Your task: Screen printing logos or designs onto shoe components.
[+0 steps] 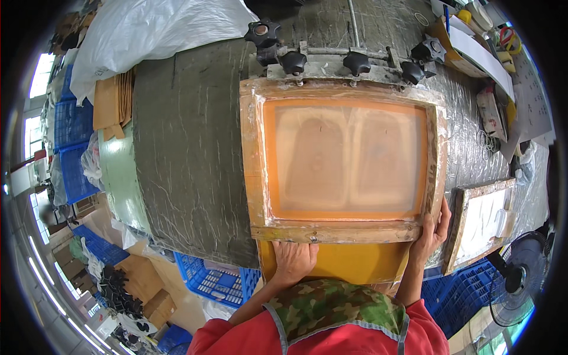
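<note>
**Both hands on the lower edge of the screen frame**

Across the middle of our view lies a wide work table (189,165) covered in a grey-green, scratched sheet, curved by the lens. On it rests the wooden screen-printing frame (254,171), its orange mesh (349,160) stretched flat and showing two pale rounded shapes through it. Along the frame's far edge a metal clamp bar (337,70) grips it, set with several black star knobs (357,62). Below the frame's near edge a yellow sheet (349,260) shows, running under the wood.

Our left hand (294,260) lies flat on that yellow sheet, fingers spread and tips touching the frame's lower rail; it is unclenched and grasps nothing. Our right hand (433,231) wraps the frame's lower right corner, fingers up along the side rail, holding the wood.

Just beside that corner, to the right, leans a second, smaller wooden frame (480,222) with a whitish screen. Blue plastic crates (216,281) stand beneath the table's near edge and more at far left. A white plastic sack (160,29) sits at the table's far left end. At lower right stands a black fan (520,278).
</note>
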### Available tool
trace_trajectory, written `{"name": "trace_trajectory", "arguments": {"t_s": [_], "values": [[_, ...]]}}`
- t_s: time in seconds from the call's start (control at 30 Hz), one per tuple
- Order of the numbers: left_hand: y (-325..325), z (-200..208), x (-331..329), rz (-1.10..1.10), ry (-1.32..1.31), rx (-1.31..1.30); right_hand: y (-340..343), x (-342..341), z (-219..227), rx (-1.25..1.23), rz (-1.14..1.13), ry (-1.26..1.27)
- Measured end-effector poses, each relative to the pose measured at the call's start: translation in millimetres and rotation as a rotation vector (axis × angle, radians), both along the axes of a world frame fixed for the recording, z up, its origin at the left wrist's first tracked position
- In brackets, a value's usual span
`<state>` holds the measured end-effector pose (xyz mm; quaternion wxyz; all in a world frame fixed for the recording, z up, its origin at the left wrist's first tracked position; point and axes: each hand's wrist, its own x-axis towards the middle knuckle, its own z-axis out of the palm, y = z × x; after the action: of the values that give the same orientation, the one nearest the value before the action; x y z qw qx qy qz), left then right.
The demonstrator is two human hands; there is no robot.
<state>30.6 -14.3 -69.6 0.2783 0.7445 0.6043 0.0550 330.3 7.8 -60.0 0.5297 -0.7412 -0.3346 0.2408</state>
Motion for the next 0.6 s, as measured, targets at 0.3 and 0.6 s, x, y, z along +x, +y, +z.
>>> {"name": "trace_trajectory", "arguments": {"t_s": [0.3,0.6], "values": [[0.4,0.0,1.9,0.017,0.013,0.024,-1.7,2.5,-1.0,-0.007,0.036,-0.054],[3.5,2.5,4.1,0.026,0.025,-0.008,-5.7,4.6,-4.5,-0.001,0.021,-0.016]]}}
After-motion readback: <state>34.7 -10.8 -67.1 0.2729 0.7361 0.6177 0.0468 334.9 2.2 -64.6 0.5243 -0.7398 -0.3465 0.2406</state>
